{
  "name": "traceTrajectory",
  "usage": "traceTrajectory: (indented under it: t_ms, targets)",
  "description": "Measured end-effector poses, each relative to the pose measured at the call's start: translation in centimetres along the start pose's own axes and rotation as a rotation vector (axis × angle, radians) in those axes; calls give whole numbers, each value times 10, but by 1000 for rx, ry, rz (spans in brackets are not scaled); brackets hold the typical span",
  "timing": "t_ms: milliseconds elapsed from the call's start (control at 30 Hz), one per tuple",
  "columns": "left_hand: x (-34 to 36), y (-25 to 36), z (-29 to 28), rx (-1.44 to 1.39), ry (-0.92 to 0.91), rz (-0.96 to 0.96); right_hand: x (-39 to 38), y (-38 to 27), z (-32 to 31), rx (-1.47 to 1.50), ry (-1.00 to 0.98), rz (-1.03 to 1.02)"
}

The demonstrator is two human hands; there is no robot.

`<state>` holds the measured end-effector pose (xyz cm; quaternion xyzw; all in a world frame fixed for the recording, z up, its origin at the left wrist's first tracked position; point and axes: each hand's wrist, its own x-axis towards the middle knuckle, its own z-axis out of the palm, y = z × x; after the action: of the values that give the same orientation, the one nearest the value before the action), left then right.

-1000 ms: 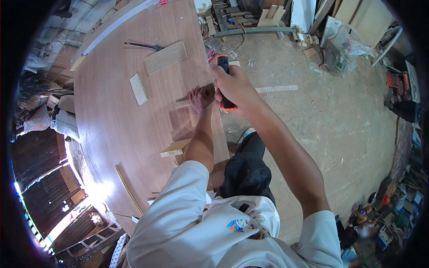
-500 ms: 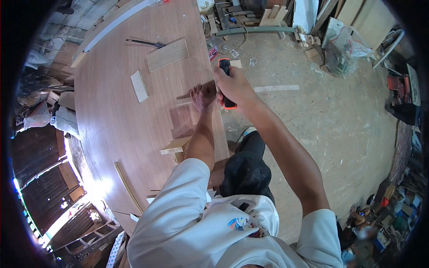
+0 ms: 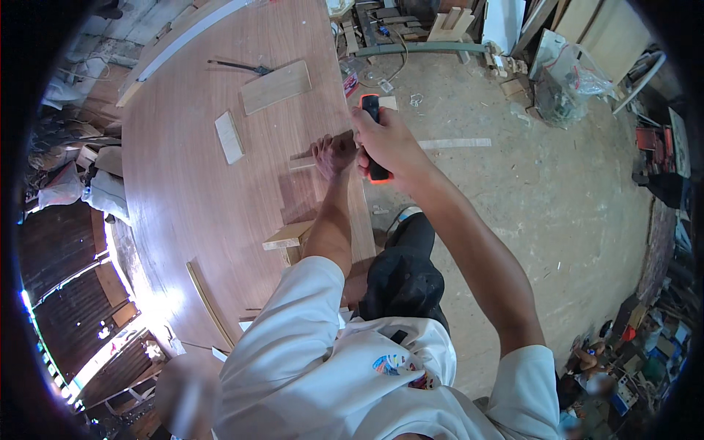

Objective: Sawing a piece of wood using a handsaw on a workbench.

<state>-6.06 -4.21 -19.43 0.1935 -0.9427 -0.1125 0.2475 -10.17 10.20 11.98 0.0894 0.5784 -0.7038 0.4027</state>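
At the table's right edge, my left hand (image 3: 335, 155) presses down on a narrow wooden strip (image 3: 301, 163), its fingers bent over the wood. Much of the strip is hidden under that hand. Close by on the right, my right hand (image 3: 385, 139) is closed round the black handle with orange ends of a tool (image 3: 371, 108). The tool's working end cannot be made out. Nearer to me, beside my left forearm, stands a small block built from wood pieces (image 3: 287, 236).
A wide wood-grain table (image 3: 198, 198) bears a rectangular board (image 3: 276, 88), a smaller pale piece (image 3: 229, 138), a dark slim tool (image 3: 238, 67) and a long thin strip (image 3: 210, 306). Scrap wood and a clear plastic bag (image 3: 561, 84) lie on the concrete floor.
My right hand and the tool have shifted very slightly toward me and right. A blurred rounded shape has come into the lower left. My left hand stays on the strip.
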Motion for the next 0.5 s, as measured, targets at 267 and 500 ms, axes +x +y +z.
traceTrajectory:
  t_ms: [267, 500]
  targets:
    - [1, 17, -9, -61, -116, -65, -44, -30, 5, 37, -97, 2]
    - [-5, 26, -6, -47, -139, -49, 19, 11, -19, 29, -12, 26]
